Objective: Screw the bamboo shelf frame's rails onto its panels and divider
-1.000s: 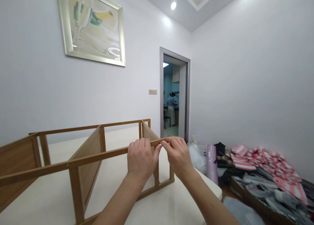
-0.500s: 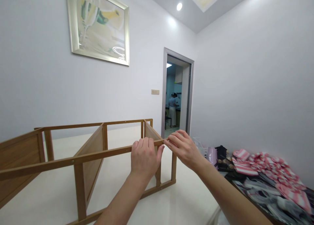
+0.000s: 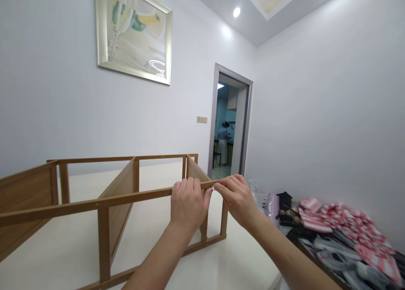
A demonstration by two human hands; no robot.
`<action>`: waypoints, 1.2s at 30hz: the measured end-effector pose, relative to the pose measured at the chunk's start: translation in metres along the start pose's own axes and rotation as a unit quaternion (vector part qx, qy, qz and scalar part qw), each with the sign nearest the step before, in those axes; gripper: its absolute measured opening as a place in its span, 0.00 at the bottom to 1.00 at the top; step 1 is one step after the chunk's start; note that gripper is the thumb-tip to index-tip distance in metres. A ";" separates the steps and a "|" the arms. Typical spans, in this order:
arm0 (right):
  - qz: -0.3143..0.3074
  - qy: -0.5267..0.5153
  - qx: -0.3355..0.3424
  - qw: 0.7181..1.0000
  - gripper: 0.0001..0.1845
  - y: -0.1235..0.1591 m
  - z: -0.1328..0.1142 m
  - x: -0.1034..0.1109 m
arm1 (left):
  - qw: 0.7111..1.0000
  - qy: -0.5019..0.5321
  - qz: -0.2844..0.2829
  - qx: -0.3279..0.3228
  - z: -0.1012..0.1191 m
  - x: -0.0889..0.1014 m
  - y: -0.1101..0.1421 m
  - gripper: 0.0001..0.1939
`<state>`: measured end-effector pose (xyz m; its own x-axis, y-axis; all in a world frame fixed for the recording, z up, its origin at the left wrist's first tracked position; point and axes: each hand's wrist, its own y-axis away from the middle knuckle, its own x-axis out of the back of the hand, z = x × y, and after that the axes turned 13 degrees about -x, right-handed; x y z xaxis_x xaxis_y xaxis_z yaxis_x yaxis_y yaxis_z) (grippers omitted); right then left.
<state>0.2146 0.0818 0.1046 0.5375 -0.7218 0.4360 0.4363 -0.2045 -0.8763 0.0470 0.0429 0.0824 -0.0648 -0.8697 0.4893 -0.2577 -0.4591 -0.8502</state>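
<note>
A brown wooden shelf rack (image 3: 136, 198) lies on its side on a white surface, its panels standing upright between the long rails. My left hand (image 3: 189, 203) is closed over the near upper rail, close to its right end, with the thumb on the near side. Just right of it, my right hand (image 3: 236, 196) is pinched at the rail's end. A small shiny metal piece (image 3: 213, 187) shows at its fingertips; its kind is too small to make out. Screw heads dot the rail.
The white tabletop (image 3: 240, 256) extends under the rack. At the right lie pink-and-white striped cloths (image 3: 344, 222), grey wrapped items (image 3: 341, 252) and a purple package (image 3: 272, 210). Beyond a doorway (image 3: 217, 112), a person (image 3: 223, 140) stands at a counter.
My right hand has turned slightly, its fingers curling lower at the rail's end, and the shiny piece now shows. My left hand keeps its hold. The view has shifted slightly.
</note>
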 end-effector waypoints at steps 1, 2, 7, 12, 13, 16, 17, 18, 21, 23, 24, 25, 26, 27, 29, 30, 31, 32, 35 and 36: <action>0.007 -0.004 -0.008 1.000 0.10 0.001 -0.001 -0.001 | 1.000 -0.001 0.002 -0.002 0.000 0.000 0.000 0.15; 0.016 -0.010 -0.016 1.000 0.10 0.001 -0.002 -0.002 | 1.000 -0.001 0.003 -0.004 0.000 0.000 0.000 0.15; 0.041 -0.035 -0.037 0.998 0.11 0.004 0.000 -0.006 | 1.000 -0.002 0.003 -0.005 0.000 0.000 0.001 0.16; 0.028 -0.030 -0.025 0.999 0.11 0.003 0.001 -0.004 | 1.000 -0.003 0.000 -0.003 0.000 0.001 0.000 0.16; 0.028 -0.027 -0.023 0.999 0.11 0.003 0.001 -0.003 | 1.000 -0.002 0.000 -0.003 0.000 0.001 0.000 0.16; 0.024 -0.020 -0.013 0.999 0.11 0.005 0.000 -0.003 | 1.000 -0.001 -0.002 -0.005 0.000 0.000 0.000 0.16; 0.024 -0.017 -0.012 1.000 0.11 0.005 0.000 -0.004 | 1.000 -0.002 -0.002 -0.005 0.000 0.000 0.001 0.16; 0.023 -0.013 -0.011 1.000 0.11 0.006 0.001 -0.004 | 1.000 -0.003 -0.003 -0.005 0.000 -0.001 0.001 0.16; 0.019 0.014 0.003 1.000 0.10 0.006 0.003 -0.005 | 1.000 -0.004 -0.006 -0.006 0.000 0.000 0.001 0.16; 0.006 0.042 0.036 0.998 0.10 0.003 0.004 -0.002 | 1.000 -0.002 -0.006 -0.008 0.000 0.000 0.001 0.15; -0.003 0.057 0.057 0.997 0.10 0.001 0.005 0.001 | 1.000 -0.002 -0.005 -0.009 0.000 0.001 0.001 0.15; -0.012 0.071 0.079 0.994 0.10 -0.002 0.006 0.003 | 1.000 -0.002 -0.004 -0.008 0.000 0.001 0.001 0.14; -0.019 0.083 0.102 0.991 0.10 -0.005 0.006 0.006 | 1.000 -0.003 -0.002 -0.007 0.000 0.001 0.001 0.14; -0.024 0.094 0.123 0.988 0.10 -0.007 0.007 0.009 | 1.000 -0.003 -0.001 -0.007 0.000 0.001 0.001 0.14; -0.028 0.112 0.163 0.980 0.11 -0.012 0.009 0.014 | 1.000 -0.004 0.002 -0.008 0.000 0.001 0.002 0.13; -0.029 0.119 0.180 0.976 0.12 -0.015 0.011 0.015 | 1.000 -0.004 0.002 -0.008 0.000 0.000 0.002 0.13; -0.029 0.124 0.196 0.972 0.12 -0.016 0.012 0.016 | 1.000 -0.004 0.002 -0.009 0.000 0.000 0.002 0.13; -0.029 0.130 0.212 0.968 0.12 -0.018 0.013 0.017 | 1.000 -0.004 0.003 -0.009 0.000 -0.001 0.002 0.13; -0.036 0.142 0.253 0.956 0.10 -0.024 0.017 0.019 | 1.000 -0.002 0.004 -0.009 0.000 -0.001 0.002 0.13; -0.041 0.144 0.259 0.954 0.09 -0.026 0.017 0.020 | 1.000 -0.002 0.005 -0.010 0.000 -0.001 0.002 0.13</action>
<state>0.2262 0.0843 0.1393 0.2985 -0.8844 0.3587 0.8066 0.0329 -0.5902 0.0464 0.0430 0.0803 -0.0642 -0.8745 0.4807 -0.2771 -0.4472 -0.8505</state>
